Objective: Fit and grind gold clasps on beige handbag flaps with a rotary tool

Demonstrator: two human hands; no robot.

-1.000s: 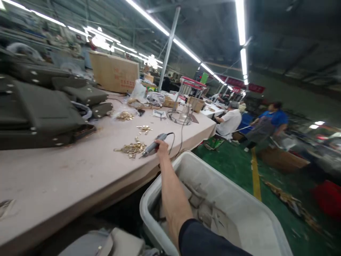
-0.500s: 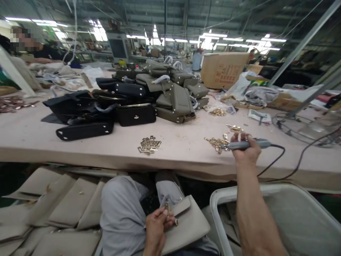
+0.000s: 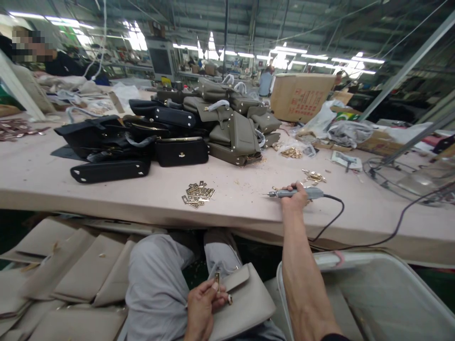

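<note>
A corded electric screwdriver [image 3: 313, 192] is gripped in my right hand [image 3: 295, 196] above the table, its thin bit pointing left. My left hand [image 3: 204, 300] pinches a small gold metal plate [image 3: 217, 279] between thumb and finger, over my lap. Beneath that hand a light grey bag [image 3: 249, 303] with a flap rests on my thighs, and a gold fitting [image 3: 230, 299] shows beside the fingers. Left of the screwdriver tip lies a pile of flat metal plates [image 3: 199, 194]. Gold fittings [image 3: 313, 176] lie just beyond my right hand, which partly hides others.
Black handbags [image 3: 181, 151] and olive handbags [image 3: 234, 137] are heaped on the table [image 3: 142, 201]. Grey bag pieces [image 3: 78, 270] are stacked at lower left. A white bin [image 3: 384, 270] stands at lower right, below the screwdriver's cord [image 3: 387, 237]. Another person [image 3: 66, 64] is at far left.
My right hand has moved left with the screwdriver, whose bit now points over bare table beyond the gold pile. My left hand still holds the plate and has shifted slightly left and down.
</note>
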